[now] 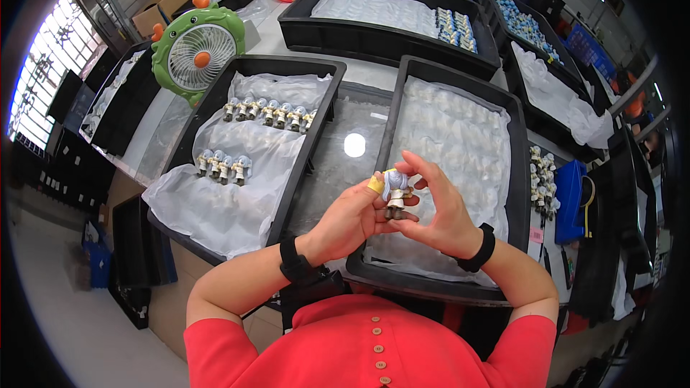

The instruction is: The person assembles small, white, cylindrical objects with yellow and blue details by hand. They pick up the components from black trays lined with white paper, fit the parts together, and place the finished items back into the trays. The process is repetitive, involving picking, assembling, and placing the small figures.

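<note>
I'm looking past the far black tray [374,50], where pale wrapping is filling most of the bed and blue-and-white figurines [456,29] are lining the right end. Closer in, the right black tray [519,165] is carrying a white sheet [453,136] with rows of bumps showing; I'm not making out what is beneath. The left black tray [293,197] is holding an upper row of figurines [269,113] and a smaller lower cluster [224,167] on white lining.

Over the right tray's near left part, the left hand [352,215] is pinching the held figurine [397,190] from its left, while the right hand [447,215] is curling around its other side, thumb near the feet. I'm judging it light, stiff and smooth, probably slippery; I'm favouring the torso, sparing the thin hair strands and slim legs.
</note>
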A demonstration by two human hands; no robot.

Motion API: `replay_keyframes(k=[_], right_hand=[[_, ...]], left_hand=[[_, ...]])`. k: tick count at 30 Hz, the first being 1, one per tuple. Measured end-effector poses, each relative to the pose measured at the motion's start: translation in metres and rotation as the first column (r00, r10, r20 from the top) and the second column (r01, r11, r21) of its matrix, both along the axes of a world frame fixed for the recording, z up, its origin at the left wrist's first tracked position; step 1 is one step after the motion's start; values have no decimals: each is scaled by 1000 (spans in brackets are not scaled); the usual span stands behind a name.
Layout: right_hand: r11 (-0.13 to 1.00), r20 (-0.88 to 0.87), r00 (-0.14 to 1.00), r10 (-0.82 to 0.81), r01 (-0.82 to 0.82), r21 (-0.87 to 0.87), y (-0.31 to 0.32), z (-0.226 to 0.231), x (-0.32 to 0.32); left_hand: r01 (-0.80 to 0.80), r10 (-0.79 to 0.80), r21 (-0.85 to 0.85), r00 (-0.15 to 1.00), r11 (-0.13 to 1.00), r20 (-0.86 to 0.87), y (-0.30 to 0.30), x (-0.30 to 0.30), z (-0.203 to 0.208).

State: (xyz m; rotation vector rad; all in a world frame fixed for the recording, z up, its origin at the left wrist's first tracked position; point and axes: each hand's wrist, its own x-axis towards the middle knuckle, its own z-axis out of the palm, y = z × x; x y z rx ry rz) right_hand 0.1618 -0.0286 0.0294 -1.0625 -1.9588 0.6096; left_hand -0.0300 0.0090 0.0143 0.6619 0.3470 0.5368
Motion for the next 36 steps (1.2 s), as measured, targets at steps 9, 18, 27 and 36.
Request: replay_keyframes(k=[9,18,27,36], right_hand=[[999,-20,1000,19,-18,36,-1,-2,-1],[999,-25,1000,3,-2,35,-1,0,0],[1000,-28,999,-18,18,4,-3,6,-1],[999,9,999,32,-32,30,-8,16,4]], left_hand=[[-32,30,91,999,995,21,-1,-1,-1],[-18,11,112,998,994,63,-1,-1,3],[4,-9,55,995,998,95,0,-3,-5],[-9,53,187,971,982,-233,13,-30,48]])
